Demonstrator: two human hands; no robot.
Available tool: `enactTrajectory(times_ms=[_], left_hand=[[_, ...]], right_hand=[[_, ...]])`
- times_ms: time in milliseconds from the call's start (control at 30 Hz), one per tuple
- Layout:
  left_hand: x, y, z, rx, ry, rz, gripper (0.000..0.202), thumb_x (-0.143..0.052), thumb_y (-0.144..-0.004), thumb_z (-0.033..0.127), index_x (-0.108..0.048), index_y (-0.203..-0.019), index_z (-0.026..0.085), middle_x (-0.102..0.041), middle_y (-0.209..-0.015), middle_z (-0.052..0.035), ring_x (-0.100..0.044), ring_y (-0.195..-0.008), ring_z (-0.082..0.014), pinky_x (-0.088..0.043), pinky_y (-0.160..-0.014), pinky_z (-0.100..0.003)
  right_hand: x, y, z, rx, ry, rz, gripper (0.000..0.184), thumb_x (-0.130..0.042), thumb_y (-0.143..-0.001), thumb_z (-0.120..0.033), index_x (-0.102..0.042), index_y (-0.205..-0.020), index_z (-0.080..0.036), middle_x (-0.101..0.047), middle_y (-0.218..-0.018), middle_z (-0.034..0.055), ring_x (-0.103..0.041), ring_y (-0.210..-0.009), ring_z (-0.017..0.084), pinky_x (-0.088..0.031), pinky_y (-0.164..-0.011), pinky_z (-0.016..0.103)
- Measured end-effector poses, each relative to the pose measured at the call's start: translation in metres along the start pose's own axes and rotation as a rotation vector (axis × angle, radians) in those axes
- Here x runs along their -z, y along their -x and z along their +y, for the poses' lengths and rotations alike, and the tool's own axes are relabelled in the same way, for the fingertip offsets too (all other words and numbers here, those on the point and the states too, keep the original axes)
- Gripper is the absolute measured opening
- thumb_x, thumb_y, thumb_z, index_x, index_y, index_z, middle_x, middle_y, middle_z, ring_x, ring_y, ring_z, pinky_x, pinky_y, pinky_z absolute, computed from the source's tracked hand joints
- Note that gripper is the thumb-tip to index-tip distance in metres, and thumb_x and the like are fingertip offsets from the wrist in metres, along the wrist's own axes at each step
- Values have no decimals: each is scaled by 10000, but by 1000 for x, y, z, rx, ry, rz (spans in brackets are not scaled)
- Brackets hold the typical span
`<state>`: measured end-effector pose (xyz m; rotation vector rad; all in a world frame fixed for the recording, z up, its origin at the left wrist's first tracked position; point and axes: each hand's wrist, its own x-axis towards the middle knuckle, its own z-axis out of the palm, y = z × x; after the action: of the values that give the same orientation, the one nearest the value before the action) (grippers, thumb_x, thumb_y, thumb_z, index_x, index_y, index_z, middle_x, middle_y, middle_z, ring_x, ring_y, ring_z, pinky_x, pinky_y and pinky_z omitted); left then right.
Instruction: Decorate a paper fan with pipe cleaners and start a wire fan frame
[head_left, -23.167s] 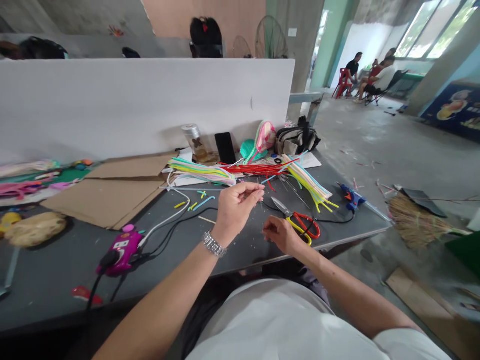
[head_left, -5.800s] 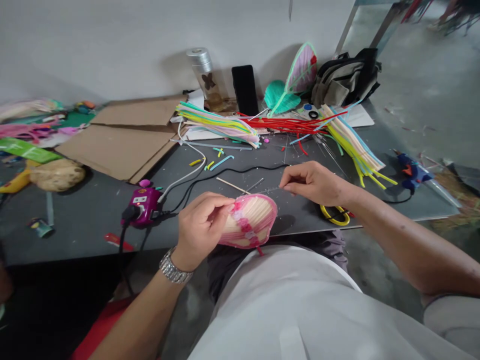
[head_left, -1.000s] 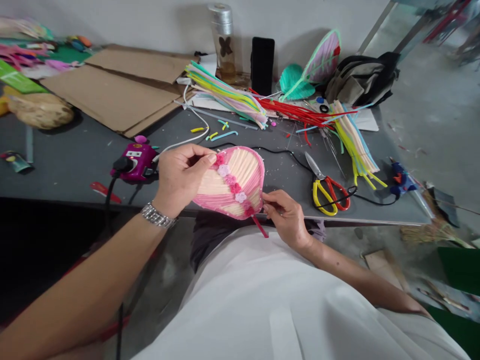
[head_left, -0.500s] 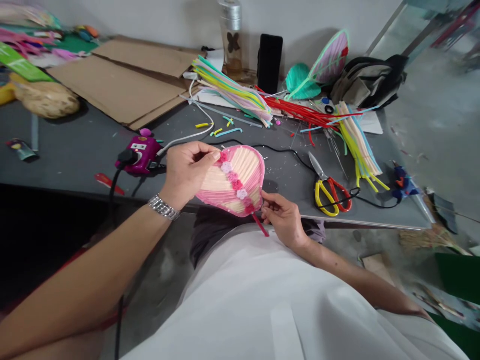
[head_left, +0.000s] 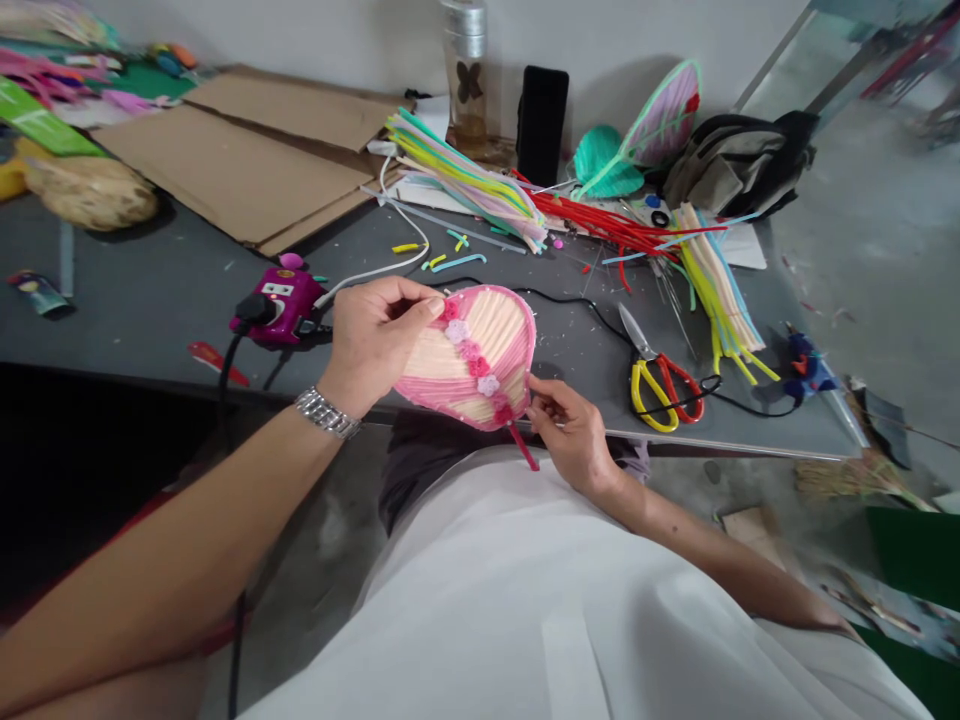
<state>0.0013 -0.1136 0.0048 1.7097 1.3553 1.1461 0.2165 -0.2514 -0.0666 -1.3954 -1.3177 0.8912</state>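
Note:
My left hand (head_left: 373, 338) pinches the top edge of a small pink and cream heart-shaped fan (head_left: 480, 350) with a line of little flowers down its middle. I hold it over the front edge of the grey table (head_left: 150, 300). My right hand (head_left: 571, 433) is closed in a pinch at the fan's lower right rim, beside its short red handle (head_left: 523, 447). What the right fingers hold, besides the rim, is too small to make out.
Yellow and red scissors (head_left: 656, 375) lie right of the fan. A magenta glue gun (head_left: 279, 298) is at the left, a blue glue gun (head_left: 804, 368) at the right edge. Bundles of coloured straws (head_left: 472, 185), cardboard (head_left: 240, 160), a bottle, a phone and a bag stand behind.
The fan has shifted slightly right and tilted a little. My right fingers have moved up from the handle to the fan's lower rim. My left hand keeps its pinch.

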Motion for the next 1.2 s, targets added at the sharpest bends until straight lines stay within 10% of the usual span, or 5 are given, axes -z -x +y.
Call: enactTrajectory(times_ms=[1200], left_hand=[[2,1,3,28,74,-14,134,-748,-761,336,-770,-782,205,-769,-752,-9,-646,-697,-164,-505,-648,-314]], right_hand=[[0,-10,-11,-351,-416,49,315,-800,-688,-313,-761,-971,-180,-606,-583,-62,-510,-459,86,-430,-413,205]])
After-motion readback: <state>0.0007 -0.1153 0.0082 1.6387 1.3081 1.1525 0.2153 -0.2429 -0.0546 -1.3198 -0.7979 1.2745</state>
